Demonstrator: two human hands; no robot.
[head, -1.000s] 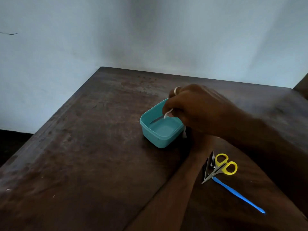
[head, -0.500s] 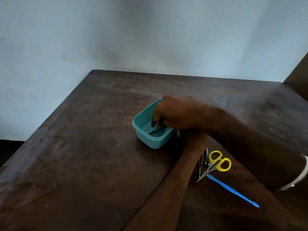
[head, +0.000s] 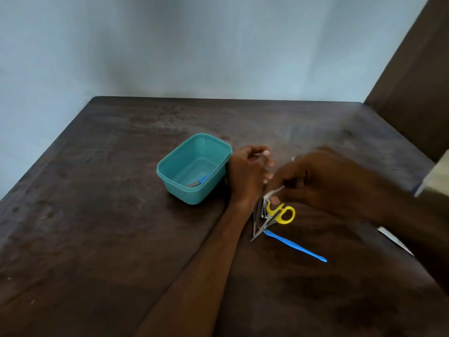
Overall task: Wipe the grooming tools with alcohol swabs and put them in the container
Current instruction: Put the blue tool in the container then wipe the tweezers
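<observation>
Head view, blurred right hand [head: 323, 183] seemingly pinching white swab [head: 273, 192], scissors [head: 279, 215] just below, left hand [head: 247, 173] loosely curled

Dark wooden table [head: 97, 227], worn top
Teal container [head: 170, 175] left of centre; to its right, well apart, yellow-handled scissors [head: 279, 215], thin metal tools [head: 257, 215] touching them, blue stick [head: 295, 246] just below

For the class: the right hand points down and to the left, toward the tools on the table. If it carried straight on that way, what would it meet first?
Most likely the yellow scissors: the right hand, pinching a white swab, hangs just above their handles. The thin metal tools beside them come next. The hand is blurred, so its height is uncertain.
</observation>
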